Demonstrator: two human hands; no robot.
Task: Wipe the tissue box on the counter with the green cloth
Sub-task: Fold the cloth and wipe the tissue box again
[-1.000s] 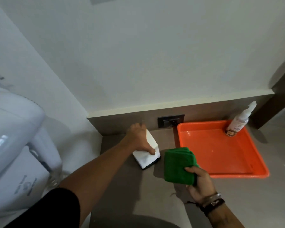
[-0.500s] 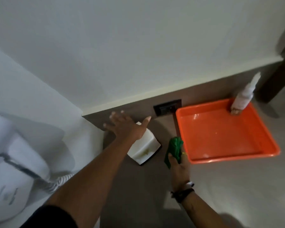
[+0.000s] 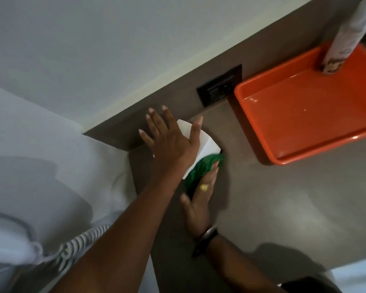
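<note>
Left hand (image 3: 171, 142) flat, fingers splayed, palm down on white tissue box (image 3: 205, 144) at counter (image 3: 273, 197) back corner; right hand (image 3: 199, 199) presses green cloth (image 3: 201, 170) against box's near side, fingers extended

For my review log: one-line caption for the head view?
Left hand steadies the white tissue box while the right hand presses the green cloth against its side.
</note>
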